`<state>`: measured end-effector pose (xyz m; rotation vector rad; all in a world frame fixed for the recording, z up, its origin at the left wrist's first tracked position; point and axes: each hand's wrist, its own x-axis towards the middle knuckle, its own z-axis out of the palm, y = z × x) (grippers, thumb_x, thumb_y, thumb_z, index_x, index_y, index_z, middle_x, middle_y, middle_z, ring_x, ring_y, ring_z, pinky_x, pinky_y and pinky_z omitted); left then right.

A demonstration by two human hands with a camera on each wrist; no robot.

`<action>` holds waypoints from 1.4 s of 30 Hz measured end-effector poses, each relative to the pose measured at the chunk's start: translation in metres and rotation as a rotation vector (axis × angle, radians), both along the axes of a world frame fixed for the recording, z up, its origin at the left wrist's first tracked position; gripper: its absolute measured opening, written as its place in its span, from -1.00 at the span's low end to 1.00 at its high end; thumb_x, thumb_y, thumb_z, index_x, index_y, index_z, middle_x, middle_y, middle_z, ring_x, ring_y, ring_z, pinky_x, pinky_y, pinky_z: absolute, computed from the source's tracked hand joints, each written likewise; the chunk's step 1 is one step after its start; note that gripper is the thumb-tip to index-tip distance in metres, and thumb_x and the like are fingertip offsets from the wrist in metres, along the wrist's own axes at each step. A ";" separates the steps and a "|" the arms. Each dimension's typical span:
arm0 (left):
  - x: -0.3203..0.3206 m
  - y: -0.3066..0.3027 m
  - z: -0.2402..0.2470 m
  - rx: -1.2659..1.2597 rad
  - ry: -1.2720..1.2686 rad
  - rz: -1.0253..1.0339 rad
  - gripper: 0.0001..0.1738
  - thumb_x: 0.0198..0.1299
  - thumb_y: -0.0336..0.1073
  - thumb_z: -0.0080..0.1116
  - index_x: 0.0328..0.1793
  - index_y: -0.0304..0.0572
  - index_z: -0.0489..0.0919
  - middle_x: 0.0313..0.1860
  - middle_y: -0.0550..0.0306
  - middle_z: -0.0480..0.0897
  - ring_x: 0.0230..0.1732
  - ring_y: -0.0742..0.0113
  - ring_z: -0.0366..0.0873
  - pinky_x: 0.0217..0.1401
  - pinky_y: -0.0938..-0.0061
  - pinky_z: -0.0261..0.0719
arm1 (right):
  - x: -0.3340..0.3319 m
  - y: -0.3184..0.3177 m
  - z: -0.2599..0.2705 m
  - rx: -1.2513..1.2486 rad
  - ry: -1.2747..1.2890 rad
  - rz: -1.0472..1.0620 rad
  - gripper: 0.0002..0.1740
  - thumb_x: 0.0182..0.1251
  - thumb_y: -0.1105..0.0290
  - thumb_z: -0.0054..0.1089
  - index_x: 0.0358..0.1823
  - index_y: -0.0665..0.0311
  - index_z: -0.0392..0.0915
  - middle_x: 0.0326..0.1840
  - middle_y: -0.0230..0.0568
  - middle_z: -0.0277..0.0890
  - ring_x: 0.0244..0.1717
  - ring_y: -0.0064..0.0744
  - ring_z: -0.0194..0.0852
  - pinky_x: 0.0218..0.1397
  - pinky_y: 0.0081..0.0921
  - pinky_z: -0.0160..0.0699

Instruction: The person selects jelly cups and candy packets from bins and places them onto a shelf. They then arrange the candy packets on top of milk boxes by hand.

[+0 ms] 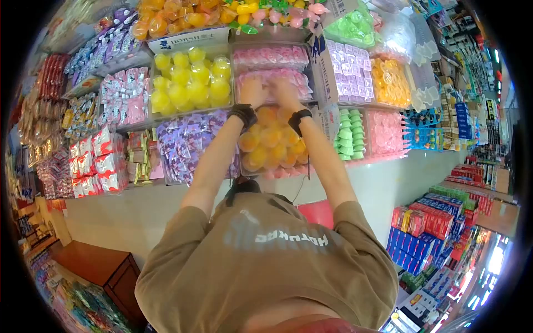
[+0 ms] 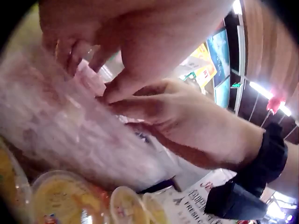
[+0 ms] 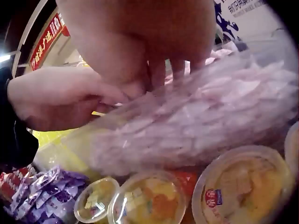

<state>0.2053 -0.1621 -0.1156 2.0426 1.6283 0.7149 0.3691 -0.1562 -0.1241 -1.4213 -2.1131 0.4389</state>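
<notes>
Small pink packets (image 1: pixel 271 57) fill a clear bin in two rows. Both hands reach into its nearer row, blurred in the head view: left hand (image 1: pixel 254 93), right hand (image 1: pixel 284 91). In the left wrist view the left hand (image 2: pixel 135 37) has bent fingers around a pink packet (image 2: pixel 89 79), and the right hand (image 2: pixel 187 116) lies close beside it. Seen from the right wrist, the right hand (image 3: pixel 140 42) points its fingers down behind the clear bin wall (image 3: pixel 154 107); the fingertips are partly hidden. The left hand (image 3: pixel 60 98) is next to it.
Lidded orange cups (image 1: pixel 272 144) stand nearest the body, below the pink packets. Yellow cups (image 1: pixel 191 83) and purple packets (image 1: pixel 191 139) are left. A cardboard divider (image 1: pixel 325 77) rises right of the hands, with lilac packets (image 1: pixel 348 69) and green stacks (image 1: pixel 350 133) beyond.
</notes>
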 end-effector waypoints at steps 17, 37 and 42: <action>0.014 -0.016 0.004 0.094 0.398 0.054 -0.31 0.38 0.07 -0.05 0.48 -0.24 0.44 0.47 -0.21 0.47 0.56 -0.27 0.25 0.66 -0.19 0.00 | -0.005 -0.025 0.016 0.194 0.083 -0.138 -0.60 0.25 0.40 0.19 0.14 0.14 0.65 0.20 -0.02 0.54 0.28 0.14 0.35 0.37 0.04 0.36; -0.019 0.024 -0.008 0.334 -0.106 -0.515 -0.45 0.57 -0.19 -0.01 0.53 -0.40 0.39 0.47 -0.24 0.49 0.41 0.02 0.49 0.55 0.21 0.35 | 0.033 -0.587 0.091 0.046 0.361 -1.276 -0.79 0.41 0.41 0.12 -0.01 0.29 0.61 -0.05 0.00 0.59 0.11 0.08 0.51 0.22 -0.11 0.51; 0.036 -0.212 0.201 -0.012 -0.163 -0.988 -0.56 0.58 -0.32 -0.04 0.41 -0.52 0.47 0.24 -0.25 0.62 0.18 0.05 0.60 0.35 0.26 0.52 | -0.020 -0.748 0.064 -0.032 0.235 -1.728 -0.79 0.38 0.42 0.11 -0.05 0.30 0.63 -0.10 -0.01 0.60 0.06 0.08 0.55 0.14 -0.08 0.55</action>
